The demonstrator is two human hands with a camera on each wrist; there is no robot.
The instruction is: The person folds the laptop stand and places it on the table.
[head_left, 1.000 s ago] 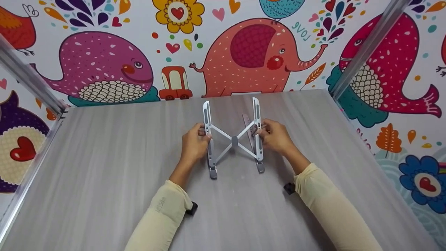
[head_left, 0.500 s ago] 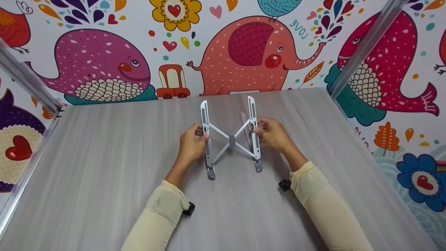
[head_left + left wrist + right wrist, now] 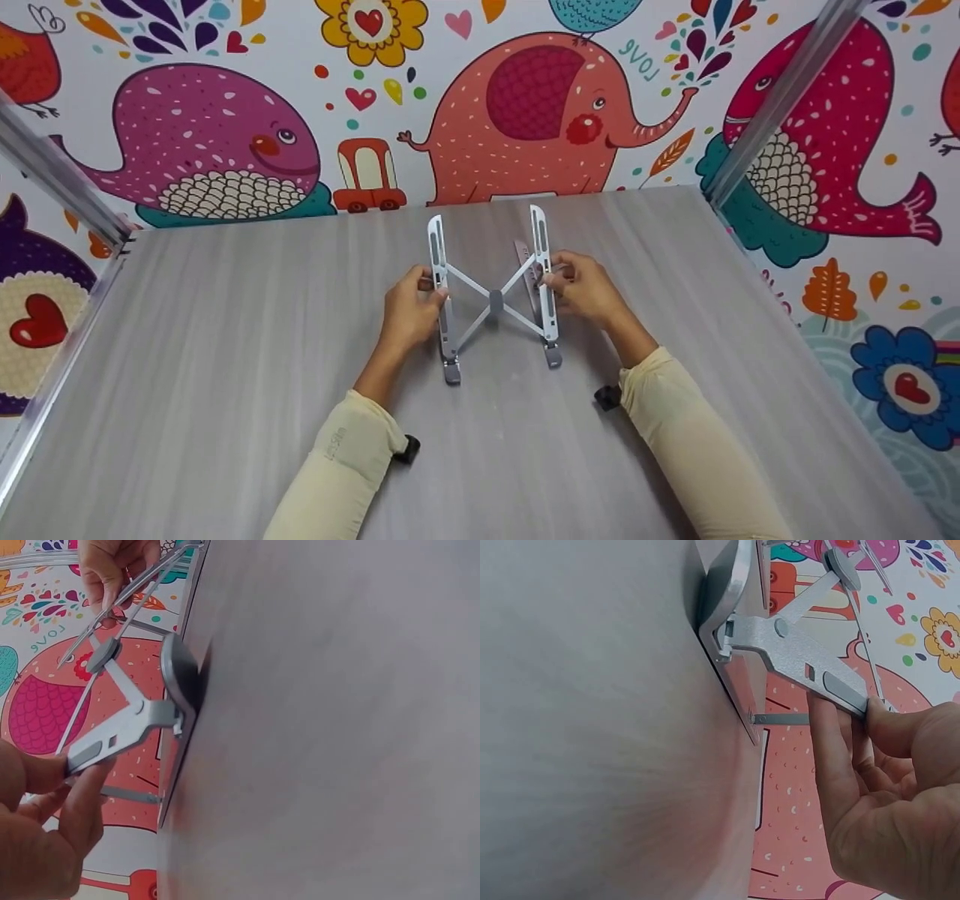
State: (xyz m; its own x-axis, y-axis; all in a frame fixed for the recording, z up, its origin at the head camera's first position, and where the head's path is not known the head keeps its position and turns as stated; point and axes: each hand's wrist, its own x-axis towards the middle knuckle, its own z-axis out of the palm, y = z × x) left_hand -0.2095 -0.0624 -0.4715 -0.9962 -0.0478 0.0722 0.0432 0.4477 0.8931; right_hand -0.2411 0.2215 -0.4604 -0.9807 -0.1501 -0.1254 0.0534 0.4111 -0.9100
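Observation:
A silver folding laptop stand [image 3: 496, 301] stands unfolded on the table, its two side rails joined by an X of thin bars with a grey hub. My left hand [image 3: 410, 309] pinches the left rail [image 3: 112, 736] between thumb and fingers. On the opposite side, my right hand [image 3: 587, 289] pinches the right rail [image 3: 810, 664] the same way. Both rails slope up toward the wall, with grey hooked feet at their near ends. In the right wrist view a support strut [image 3: 780, 719] runs from the base bar toward the fingers.
The wood-grain table [image 3: 225, 375] reaches back to a wall [image 3: 457, 97] printed with cartoon animals. Metal posts [image 3: 787, 105] rise at its back corners. Black wrist cameras [image 3: 407, 450] sit on both cream sleeves [image 3: 337, 465].
The stand and both hands appear slightly farther left in the head view, as the whole scene shifts a little. The grip of both hands on the rails stays the same.

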